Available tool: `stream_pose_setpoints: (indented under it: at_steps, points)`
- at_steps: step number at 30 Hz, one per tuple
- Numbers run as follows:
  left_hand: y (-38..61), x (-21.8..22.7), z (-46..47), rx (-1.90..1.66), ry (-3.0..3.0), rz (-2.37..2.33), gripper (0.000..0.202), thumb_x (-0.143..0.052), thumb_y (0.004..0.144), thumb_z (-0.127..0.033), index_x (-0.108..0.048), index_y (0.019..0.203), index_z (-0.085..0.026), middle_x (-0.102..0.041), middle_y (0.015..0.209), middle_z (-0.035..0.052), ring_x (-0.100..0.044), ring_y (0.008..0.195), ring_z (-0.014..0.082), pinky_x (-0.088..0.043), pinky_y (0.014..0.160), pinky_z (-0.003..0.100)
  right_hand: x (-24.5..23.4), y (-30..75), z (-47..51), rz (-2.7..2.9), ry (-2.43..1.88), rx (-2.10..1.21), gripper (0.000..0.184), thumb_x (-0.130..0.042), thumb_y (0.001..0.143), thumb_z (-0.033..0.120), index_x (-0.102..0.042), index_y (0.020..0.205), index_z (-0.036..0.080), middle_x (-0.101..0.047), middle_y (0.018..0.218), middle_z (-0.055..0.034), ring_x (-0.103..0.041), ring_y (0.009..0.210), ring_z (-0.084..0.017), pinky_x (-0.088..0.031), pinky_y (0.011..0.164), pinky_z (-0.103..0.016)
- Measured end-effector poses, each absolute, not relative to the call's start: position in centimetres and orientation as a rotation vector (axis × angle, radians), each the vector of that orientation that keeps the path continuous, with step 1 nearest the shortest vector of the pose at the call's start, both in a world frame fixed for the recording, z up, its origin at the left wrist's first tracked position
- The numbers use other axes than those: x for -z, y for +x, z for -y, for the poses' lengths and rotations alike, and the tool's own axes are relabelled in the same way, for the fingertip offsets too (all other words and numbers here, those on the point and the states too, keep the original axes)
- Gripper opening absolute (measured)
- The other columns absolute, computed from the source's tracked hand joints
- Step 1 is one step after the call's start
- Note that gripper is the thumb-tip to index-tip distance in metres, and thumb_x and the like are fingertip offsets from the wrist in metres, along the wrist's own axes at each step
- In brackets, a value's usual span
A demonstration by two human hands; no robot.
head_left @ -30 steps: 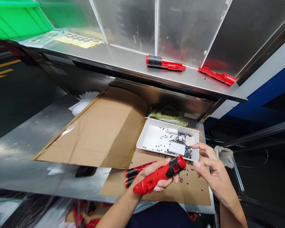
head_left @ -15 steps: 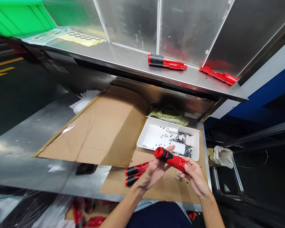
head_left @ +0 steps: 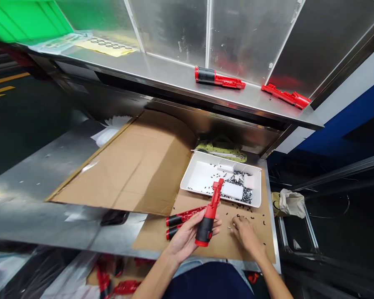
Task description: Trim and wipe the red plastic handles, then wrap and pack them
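A person's left hand (head_left: 185, 238) wraps around a red-and-black casing (head_left: 206, 218), held above a cardboard sheet (head_left: 227, 246) on the table (head_left: 34, 182), in front of a white tray (head_left: 198, 176) of small black pieces. The right hand (head_left: 245, 233) sits low over the sheet, fingers curled by a slim metal object (head_left: 230, 227); whether they grip it cannot be told.

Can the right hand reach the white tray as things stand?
Probably yes: the right hand is near the tray, with only scattered black bits on the cardboard between; the left hand holds a red part left of that path.
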State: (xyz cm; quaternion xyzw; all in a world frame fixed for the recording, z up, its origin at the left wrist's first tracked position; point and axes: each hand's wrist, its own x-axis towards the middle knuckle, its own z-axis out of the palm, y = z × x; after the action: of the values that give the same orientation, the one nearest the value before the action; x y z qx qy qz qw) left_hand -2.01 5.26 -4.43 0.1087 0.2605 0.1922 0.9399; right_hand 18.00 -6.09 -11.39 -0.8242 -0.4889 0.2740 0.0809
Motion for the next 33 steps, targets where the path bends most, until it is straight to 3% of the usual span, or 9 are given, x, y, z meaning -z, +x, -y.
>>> stream_pose_setpoints:
  at_steps: [3,7,10,12,13,15,19,24,33]
  points:
    - [-1.0,3.3,-4.9,-0.449,0.174,-0.462,0.019,-0.066,0.09,-0.027,-0.072,0.097,-0.01,-0.078,0.096,0.0122,-0.073,0.099,0.0251,-0.049,0.105,0.042,14.5,16.0,6.8,1.376,-2.413,-0.78,0.013,-0.062,0.08,0.009,-0.063,0.085,0.021,-0.067,0.101,-0.0108,-0.065,0.103,-0.03,-0.048,0.085,-0.039]
    - [0.5,1.3,-4.2,-0.425,0.174,-0.418,0.022,-0.066,0.09,-0.028,-0.07,0.106,-0.012,-0.077,0.102,0.0116,-0.074,0.098,0.0233,-0.05,0.102,0.038,14.7,16.9,7.3,1.217,-2.253,-0.705,0.011,-0.06,0.086,0.024,-0.059,0.076,0.021,-0.066,0.082,-0.0065,-0.069,0.081,-0.026,-0.053,0.078,-0.039]
    - [1.1,-0.1,-3.7,-0.426,0.214,-0.385,0.027,-0.068,0.089,-0.028,-0.068,0.113,-0.014,-0.076,0.108,0.0114,-0.073,0.098,0.0228,-0.052,0.099,0.037,11.3,18.3,8.1,1.044,-2.112,-0.599,0.026,-0.055,0.092,0.042,-0.059,0.103,0.019,-0.066,0.087,-0.0061,-0.069,0.076,-0.022,-0.057,0.074,-0.036]
    - [1.4,-0.9,-3.4,-0.462,0.234,-0.368,0.027,-0.069,0.088,-0.028,-0.068,0.112,-0.016,-0.076,0.102,0.0094,-0.073,0.099,0.0232,-0.051,0.101,0.04,7.6,18.4,9.0,0.884,-1.939,-0.499,0.045,-0.055,0.093,0.046,-0.048,0.128,0.018,-0.067,0.099,-0.0081,-0.072,0.084,-0.02,-0.059,0.076,-0.033]
    - [1.5,-1.3,-3.2,-0.482,0.239,-0.362,0.027,-0.07,0.087,-0.028,-0.069,0.111,-0.015,-0.077,0.099,0.0088,-0.072,0.101,0.0243,-0.05,0.103,0.041,5.6,18.1,9.4,0.799,-1.794,-0.446,0.049,-0.061,0.092,0.042,-0.046,0.132,0.019,-0.068,0.102,-0.0086,-0.073,0.086,-0.02,-0.06,0.077,-0.033]
    - [1.8,-2.0,-2.9,-0.511,0.251,-0.353,0.025,-0.072,0.086,-0.029,-0.071,0.106,-0.014,-0.077,0.097,0.0092,-0.069,0.109,0.0273,-0.046,0.108,0.046,1.6,17.0,10.1,0.746,-1.519,-0.308,0.04,-0.071,0.087,0.028,-0.054,0.122,0.02,-0.07,0.101,-0.0073,-0.074,0.088,-0.02,-0.062,0.078,-0.033]
    - [2.1,-3.3,-2.3,-0.54,0.255,-0.346,0.029,-0.07,0.087,-0.037,-0.072,0.104,-0.013,-0.075,0.103,0.0112,-0.066,0.114,0.0309,-0.046,0.107,0.051,-3.2,13.9,10.1,0.924,-1.259,-0.037,0.029,-0.073,0.08,0.011,-0.063,0.106,0.019,-0.072,0.093,-0.0053,-0.074,0.09,-0.023,-0.065,0.074,-0.036]
    - [2.1,-4.5,-1.7,-0.553,0.257,-0.35,0.028,-0.069,0.088,-0.035,-0.073,0.105,-0.013,-0.075,0.103,0.0108,-0.068,0.109,0.0285,-0.051,0.102,0.046,-3.5,11.8,9.1,1.148,-1.282,0.041,0.041,-0.071,0.083,0.009,-0.058,0.12,0.02,-0.074,0.092,-0.006,-0.075,0.082,-0.021,-0.066,0.066,-0.033]
    - [1.8,-5.3,-1.5,-0.565,0.285,-0.379,0.035,-0.071,0.087,-0.033,-0.07,0.118,-0.016,-0.076,0.105,0.0106,-0.07,0.108,0.0271,-0.051,0.102,0.041,-3.4,11.0,9.5,1.172,-1.255,-0.003,0.023,-0.071,0.083,0.008,-0.059,0.098,0.02,-0.075,0.083,-0.0049,-0.076,0.078,-0.023,-0.067,0.065,-0.033]
